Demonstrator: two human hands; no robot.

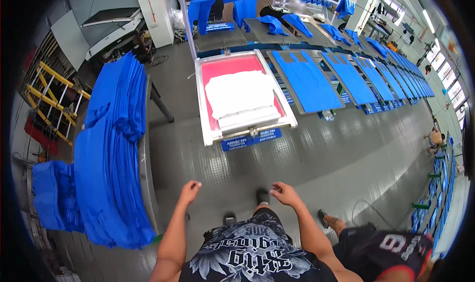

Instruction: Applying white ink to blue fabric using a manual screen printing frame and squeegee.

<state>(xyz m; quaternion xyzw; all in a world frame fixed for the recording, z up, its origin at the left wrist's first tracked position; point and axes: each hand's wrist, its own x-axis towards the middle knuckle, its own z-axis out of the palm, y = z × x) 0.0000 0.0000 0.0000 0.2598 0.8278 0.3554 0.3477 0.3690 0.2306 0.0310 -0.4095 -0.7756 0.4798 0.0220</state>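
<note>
Both hands released: left hand [190, 191] and right hand [287, 194], fingers loosely curled, above the floor [346, 156].
At 12 o'clock, well apart from the hands, lies the white frame [208, 131], its pink panel [232, 65] largely covered in white. Between 9 and 10 o'clock rises a stack of blue bags [109, 183]; from 1 to 2 o'clock, flat bags [308, 84] lie in a row. Another person [383, 250] is at 4 o'clock.
</note>
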